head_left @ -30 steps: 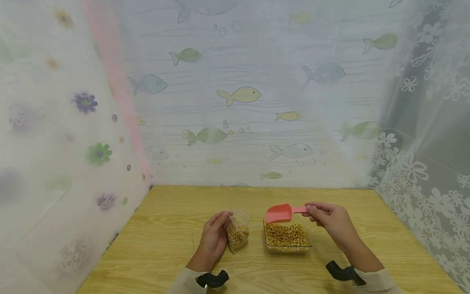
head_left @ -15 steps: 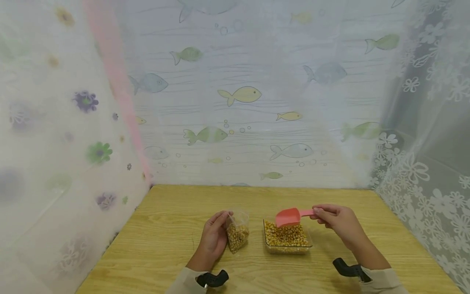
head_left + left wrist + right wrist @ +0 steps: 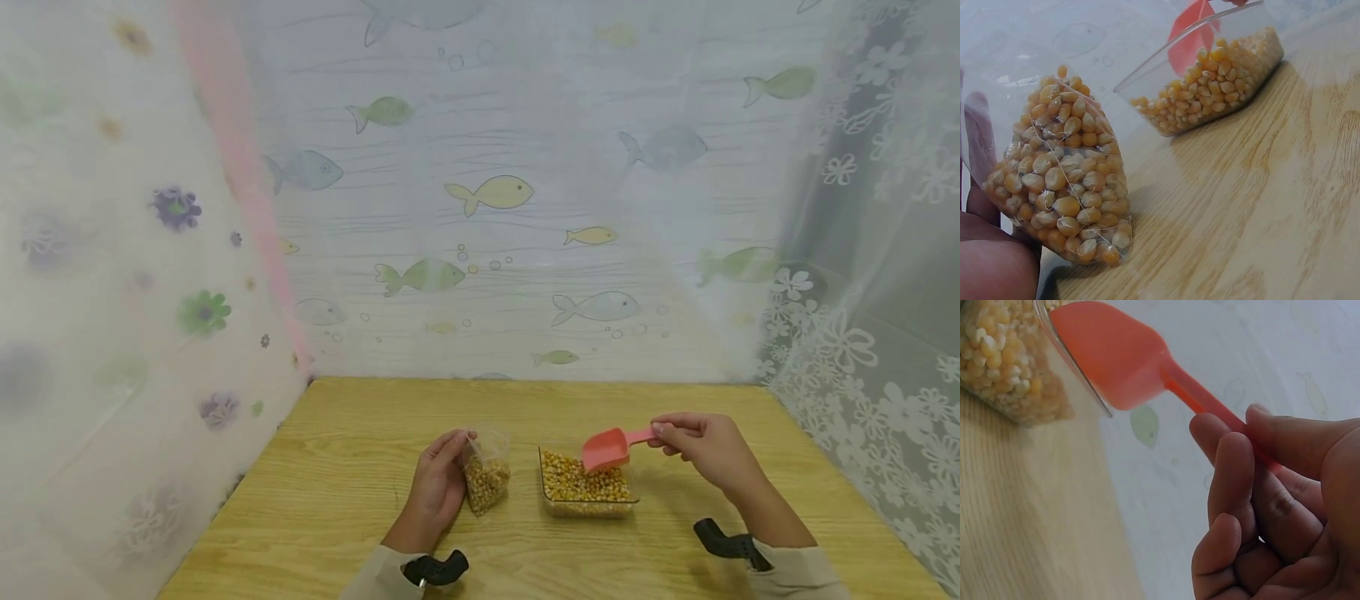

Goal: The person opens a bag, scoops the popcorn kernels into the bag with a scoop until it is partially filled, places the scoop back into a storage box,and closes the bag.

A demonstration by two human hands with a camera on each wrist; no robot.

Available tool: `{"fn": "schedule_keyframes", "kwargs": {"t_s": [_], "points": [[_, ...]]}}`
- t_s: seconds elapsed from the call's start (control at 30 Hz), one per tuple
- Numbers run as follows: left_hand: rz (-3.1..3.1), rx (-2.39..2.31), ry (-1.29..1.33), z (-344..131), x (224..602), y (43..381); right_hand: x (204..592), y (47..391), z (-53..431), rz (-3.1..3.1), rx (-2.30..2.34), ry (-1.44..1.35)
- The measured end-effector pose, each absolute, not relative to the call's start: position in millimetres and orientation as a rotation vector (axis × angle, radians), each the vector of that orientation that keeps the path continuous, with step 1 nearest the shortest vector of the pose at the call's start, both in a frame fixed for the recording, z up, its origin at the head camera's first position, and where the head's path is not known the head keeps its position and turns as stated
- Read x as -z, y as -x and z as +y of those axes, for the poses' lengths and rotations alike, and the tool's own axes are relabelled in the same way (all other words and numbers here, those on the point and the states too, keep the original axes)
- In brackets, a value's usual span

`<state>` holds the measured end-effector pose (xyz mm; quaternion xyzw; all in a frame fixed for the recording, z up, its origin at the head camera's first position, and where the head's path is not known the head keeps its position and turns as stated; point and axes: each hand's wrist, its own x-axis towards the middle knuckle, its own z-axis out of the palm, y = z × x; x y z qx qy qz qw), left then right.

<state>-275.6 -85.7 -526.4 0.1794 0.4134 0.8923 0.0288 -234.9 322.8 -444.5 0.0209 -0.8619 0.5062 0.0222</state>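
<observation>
My left hand (image 3: pixel 437 479) holds the top edge of a clear plastic bag (image 3: pixel 487 479), partly filled with corn kernels (image 3: pixel 1069 181). To the right of the bag, a clear rectangular container (image 3: pixel 588 508) with more corn kernels (image 3: pixel 562 479) stands on the table. Between thumb and fingers, my right hand (image 3: pixel 708 450) pinches the handle of a pink scoop (image 3: pixel 607 450). The scoop's bowl tilts down over the container's right back part, its tip close to the kernels. Whether the tip touches them I cannot tell.
The wood-grain table (image 3: pixel 360 433) bears the bag and container. Behind it hangs a pale curtain (image 3: pixel 495 250) printed with fish. Flowered sheets close in the left side (image 3: pixel 135 333) and the right side (image 3: pixel 840 358).
My right hand has moved right with the scoop, from the container's left back side to its right, and the bowl has tipped lower. My left hand and the bag have stayed in place.
</observation>
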Motion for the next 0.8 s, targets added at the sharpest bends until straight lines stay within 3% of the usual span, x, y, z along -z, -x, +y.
{"fn": "schedule_keyframes", "kwargs": {"t_s": [0.37, 0.8], "points": [[1.256, -2.765, -0.539, -85, 526, 276, 439, 231, 309, -2.731, -1.224, -0.162], [1.252, -2.775, -0.527, -85, 525, 277, 460, 241, 304, -2.658, -1.503, -0.167]]}}
